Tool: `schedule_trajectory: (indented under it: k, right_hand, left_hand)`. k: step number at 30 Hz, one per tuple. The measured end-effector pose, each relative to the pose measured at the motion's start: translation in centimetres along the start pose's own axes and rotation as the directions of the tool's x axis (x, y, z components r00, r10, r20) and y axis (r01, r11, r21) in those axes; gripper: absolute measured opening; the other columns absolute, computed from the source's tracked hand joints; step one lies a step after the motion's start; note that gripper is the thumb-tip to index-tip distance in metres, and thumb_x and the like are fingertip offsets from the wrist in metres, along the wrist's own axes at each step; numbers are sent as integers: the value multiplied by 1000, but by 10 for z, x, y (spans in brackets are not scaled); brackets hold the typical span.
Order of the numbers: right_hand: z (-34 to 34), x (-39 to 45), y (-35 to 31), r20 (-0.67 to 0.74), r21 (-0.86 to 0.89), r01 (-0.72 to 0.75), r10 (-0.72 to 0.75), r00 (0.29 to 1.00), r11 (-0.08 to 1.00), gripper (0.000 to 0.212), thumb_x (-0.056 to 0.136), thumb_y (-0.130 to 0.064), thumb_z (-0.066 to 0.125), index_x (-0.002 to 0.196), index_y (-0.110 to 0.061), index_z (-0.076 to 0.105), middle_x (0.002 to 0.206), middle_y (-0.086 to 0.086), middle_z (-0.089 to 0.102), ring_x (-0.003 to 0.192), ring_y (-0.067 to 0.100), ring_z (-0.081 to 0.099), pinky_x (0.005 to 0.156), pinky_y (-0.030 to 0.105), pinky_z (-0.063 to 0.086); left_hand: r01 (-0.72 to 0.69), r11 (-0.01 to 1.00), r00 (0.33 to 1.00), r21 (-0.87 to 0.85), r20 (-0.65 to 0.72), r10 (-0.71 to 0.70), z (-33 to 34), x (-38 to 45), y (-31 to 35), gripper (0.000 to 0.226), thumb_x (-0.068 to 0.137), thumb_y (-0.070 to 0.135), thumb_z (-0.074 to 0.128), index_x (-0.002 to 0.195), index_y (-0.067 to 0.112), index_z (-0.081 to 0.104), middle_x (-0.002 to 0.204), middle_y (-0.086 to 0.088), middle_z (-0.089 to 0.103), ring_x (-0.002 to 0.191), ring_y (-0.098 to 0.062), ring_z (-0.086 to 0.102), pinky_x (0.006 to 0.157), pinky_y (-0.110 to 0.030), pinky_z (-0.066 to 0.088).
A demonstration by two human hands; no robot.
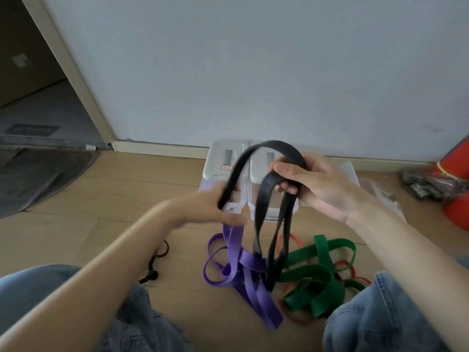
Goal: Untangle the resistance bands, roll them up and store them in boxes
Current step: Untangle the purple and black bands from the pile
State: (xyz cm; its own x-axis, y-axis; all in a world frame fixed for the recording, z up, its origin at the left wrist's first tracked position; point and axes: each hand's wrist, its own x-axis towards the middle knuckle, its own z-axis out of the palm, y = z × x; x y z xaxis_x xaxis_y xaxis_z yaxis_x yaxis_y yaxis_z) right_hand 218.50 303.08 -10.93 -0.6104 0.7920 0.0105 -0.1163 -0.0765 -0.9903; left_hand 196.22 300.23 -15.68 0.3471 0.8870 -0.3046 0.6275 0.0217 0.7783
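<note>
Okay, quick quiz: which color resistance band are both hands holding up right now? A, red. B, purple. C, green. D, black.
D: the left hand and right hand both grip the black band, lifted in an arch in front of the storage boxes, while the purple band, green band and red band lie on the floor.

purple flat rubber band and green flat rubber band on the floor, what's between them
In the head view, the hanging black band drops between the purple band and green band.

A black band [264, 199] hangs over a purple band [243, 265]; right of the purple one lie a green band [317, 275] and a thin red band [355, 276] on the tan wooden floor [127, 189].
</note>
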Motion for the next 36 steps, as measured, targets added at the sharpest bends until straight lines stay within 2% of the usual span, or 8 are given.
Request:
schedule_trajectory:
  k: [3, 8, 14, 19, 23, 27, 32, 36]
  right_hand:
    - [10, 1, -6, 64, 278, 25, -44, 997, 960, 13, 79, -11, 60, 80, -10, 72, 64, 1, 57, 55, 10, 48, 71, 28, 45]
    - [-6, 5, -19, -120, 373, 128, -89, 989, 919, 16, 80, -12, 56, 78, -8, 71, 60, -2, 54, 51, 7, 44, 69, 25, 44]
    - [-36, -6, -15, -113, -314, -263, 239, 964, 912, 49, 62, -31, 75, 103, -8, 61, 66, -1, 65, 60, 15, 60, 67, 22, 52]
    - [-7, -4, 6, 1, -583, -250, 308, 951, 773, 88, 50, -50, 79, 129, -35, 44, 127, -16, 55, 116, 0, 52, 96, 22, 40]
    - [10, 4, 20, 123, -675, -60, 193, 974, 735, 35, 71, -35, 78, 100, -21, 64, 89, -12, 65, 88, 2, 60, 84, 24, 44]
    - [12, 6, 12, 105, -363, -102, 149, 983, 926, 7, 70, -21, 75, 75, -21, 69, 66, 0, 59, 66, 13, 56, 68, 31, 45]
    - [15, 6, 4, 124, 84, 7, -17, 992, 996, 20, 76, -3, 62, 65, -19, 65, 58, -5, 54, 53, 9, 48, 69, 24, 52]
    - [-5, 4, -8, -70, 154, 70, -60, 996, 986, 13, 76, -5, 64, 66, -13, 59, 50, -5, 38, 51, 14, 44, 71, 26, 51]
  left_hand:
    - [-103, 986, 990, -129, 81, 114, 47, 13, -2, 47, 81, 24, 72, 123, 22, 50, 109, 25, 53, 91, 22, 50, 73, 2, 40]
    - [-43, 999, 999, -20, -31, 42, 40, 19, -24, 6, 91, 14, 56, 87, 10, 56, 81, -2, 58, 77, -17, 56, 77, -27, 47]
    - [-301, 853, 931, -425, -327, 165, -39, -16, 15, 22, 87, 43, 57, 74, 27, 65, 61, 11, 57, 60, -5, 56, 65, -21, 52]
    - [-192, 977, 981, -91, -46, 188, -11, -19, 48, 23, 90, 35, 55, 76, 17, 59, 57, 10, 47, 52, -6, 44, 53, -17, 37]
    - [-193, 980, 980, -48, 35, 195, -14, -17, 50, 12, 90, 23, 60, 82, 15, 63, 51, 14, 46, 45, 0, 41, 47, -10, 33]
    - [-165, 977, 985, 133, -25, 169, -1, -4, 29, 16, 81, 17, 66, 88, 4, 61, 67, -2, 57, 60, -8, 51, 61, -25, 44]
    - [-55, 994, 996, 93, 69, 49, 45, 4, -12, 13, 82, 14, 65, 76, 16, 54, 82, -5, 62, 78, -18, 60, 80, -38, 52]
    - [-80, 995, 997, 65, 8, 80, 25, 7, -13, 13, 87, 21, 63, 84, 12, 55, 78, 2, 62, 72, -9, 60, 71, -24, 51]
